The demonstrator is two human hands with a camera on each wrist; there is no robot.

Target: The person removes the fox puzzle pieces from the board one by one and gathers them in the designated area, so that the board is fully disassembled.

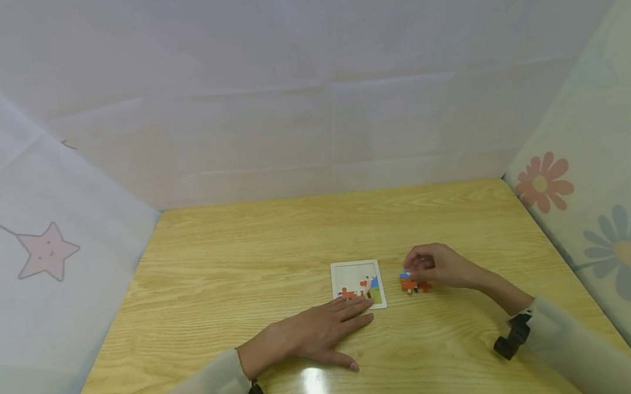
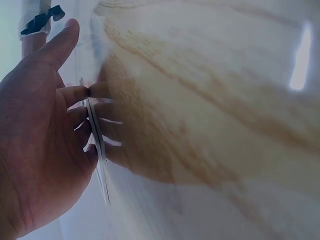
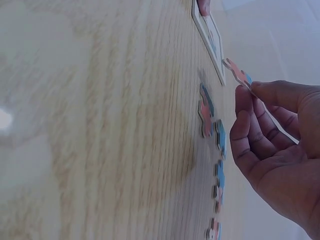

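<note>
Puzzle piece (image 3: 236, 71) is pinched between thumb and fingers of our right hand (image 1: 439, 267), right of the tray (image 1: 381, 285); our left hand (image 1: 323, 330), fingers straight, covers the near edge. We should grip lightly, piece level.

A white-rimmed puzzle tray (image 1: 353, 262) lies flat under the fingertips of a left hand (image 1: 326, 331), its pale base showing toward the far side and fitted pieces (image 1: 375, 292) of orange-red, white, blue and green along the near and right sides. A right hand (image 1: 439, 266) pinches a thin, notched red-and-blue piece (image 3: 236, 71), raised and tilted. Below it, loose puzzle pieces (image 3: 205, 119), mostly red and blue, lie flat near the tray's right edge.
</note>
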